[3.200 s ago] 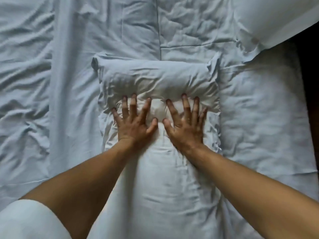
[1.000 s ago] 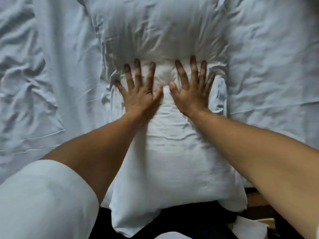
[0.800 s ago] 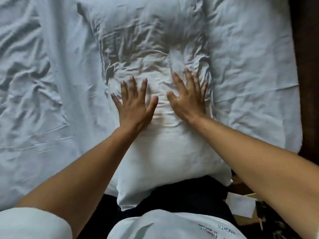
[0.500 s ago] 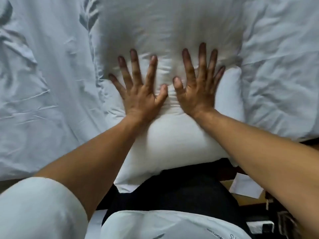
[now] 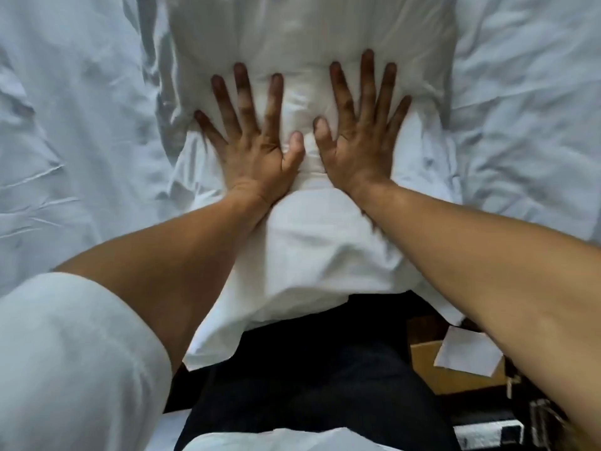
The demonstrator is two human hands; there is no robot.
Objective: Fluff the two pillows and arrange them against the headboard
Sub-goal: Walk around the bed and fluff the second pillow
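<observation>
Two hands are pressing flat on one white pillow (image 5: 312, 242), which is lying lengthwise on the wrinkled bed sheet (image 5: 78, 131) and is reaching toward us, its near end hanging over the edge of the mattress above our dark trousers (image 5: 318, 379). We are setting our left hand (image 5: 257, 148) on the left of the pillow's middle, palm down, with the fingers straight and spread wide; it is gripping nothing. We are laying our right hand (image 5: 357, 141) just beside it in the same manner, fingers splayed and extended, palm bearing on the fabric and holding nothing. The two thumbs are lying near each other with a narrow strip of pillowcase bunching between them. Beyond the fingertips the far half of the pillow is bulging upward, while the part beneath the palms is sinking into a crease. Both forearms are running bare from the lower corners of the view, and a white sleeve (image 5: 71, 359) is covering our left upper arm. Near the lower right, beside the bed, a sheet of white paper (image 5: 468, 356) is resting on a brown cardboard box (image 5: 426, 359). We are seeing only this one pillow within the view.
</observation>
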